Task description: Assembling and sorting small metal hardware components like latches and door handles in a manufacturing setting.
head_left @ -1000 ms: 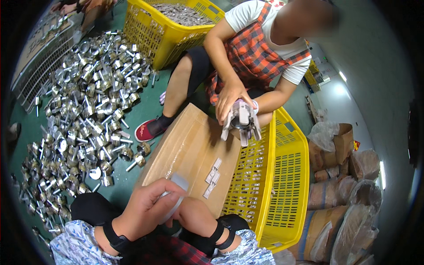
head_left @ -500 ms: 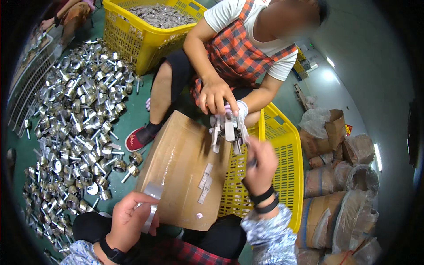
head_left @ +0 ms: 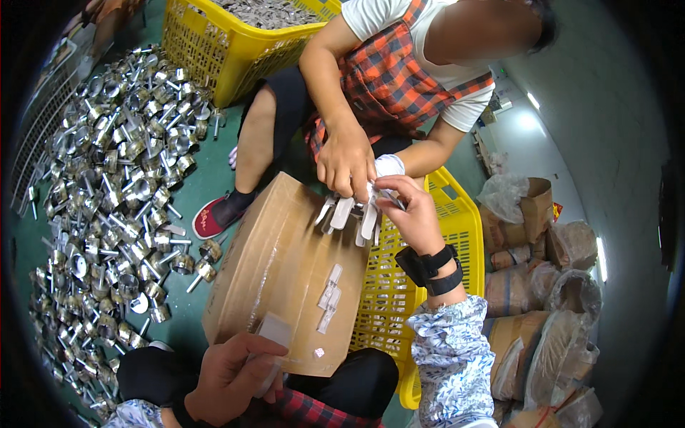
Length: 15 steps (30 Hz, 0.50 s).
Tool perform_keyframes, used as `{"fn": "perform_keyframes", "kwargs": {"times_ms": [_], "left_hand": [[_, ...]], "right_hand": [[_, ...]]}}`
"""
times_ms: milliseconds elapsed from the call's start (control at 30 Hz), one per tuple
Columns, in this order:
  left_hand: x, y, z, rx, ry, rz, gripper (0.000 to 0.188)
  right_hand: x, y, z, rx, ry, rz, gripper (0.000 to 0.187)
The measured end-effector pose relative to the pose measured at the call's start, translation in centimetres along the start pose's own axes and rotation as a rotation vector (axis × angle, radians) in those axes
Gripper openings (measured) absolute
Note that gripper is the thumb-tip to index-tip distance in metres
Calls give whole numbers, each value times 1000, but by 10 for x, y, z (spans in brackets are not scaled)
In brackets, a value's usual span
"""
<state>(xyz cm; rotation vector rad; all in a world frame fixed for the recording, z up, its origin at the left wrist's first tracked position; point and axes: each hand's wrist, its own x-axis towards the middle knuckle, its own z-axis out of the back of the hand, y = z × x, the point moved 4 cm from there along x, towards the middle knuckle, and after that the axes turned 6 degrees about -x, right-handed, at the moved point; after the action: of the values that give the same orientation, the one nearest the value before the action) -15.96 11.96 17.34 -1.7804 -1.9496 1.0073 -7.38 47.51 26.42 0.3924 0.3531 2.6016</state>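
Observation:
My left hand (head_left: 235,371) is closed on a thin, flat grey strip (head_left: 275,332), pinched between thumb and fingers over the near edge of a cardboard box (head_left: 285,285). My right hand (head_left: 415,214) reaches forward. Its thumb and forefinger close at the edge of a cluster of flat grey metal pieces (head_left: 349,214). A person opposite holds that cluster, with one bare hand (head_left: 346,160) on top and a white-gloved hand (head_left: 389,165) behind. Exactly which piece my fingertips touch is hard to make out. Several small flat pieces (head_left: 329,298) lie on the box.
A big heap of metal cups with stems (head_left: 121,200) covers the green floor on the left. One yellow crate (head_left: 235,50) behind it holds many small pieces; another yellow crate (head_left: 449,250) stands right of the box. Sacks and cartons (head_left: 531,285) line the right side.
My right hand has moved forward to the cluster of pieces. My left hand has shifted nearer and slightly right with the strip. The person's cluster has moved a little to the left.

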Motion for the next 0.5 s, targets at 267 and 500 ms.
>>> {"fn": "perform_keyframes", "kwargs": {"times_ms": [267,500], "left_hand": [[-1,-3,-12,89,-53,18,22],[7,12,-10,69,-179,-98,18]], "right_hand": [[-32,9,1,-1,-169,-142,26],[-128,87,-27,214,-235,-116,17]]}}
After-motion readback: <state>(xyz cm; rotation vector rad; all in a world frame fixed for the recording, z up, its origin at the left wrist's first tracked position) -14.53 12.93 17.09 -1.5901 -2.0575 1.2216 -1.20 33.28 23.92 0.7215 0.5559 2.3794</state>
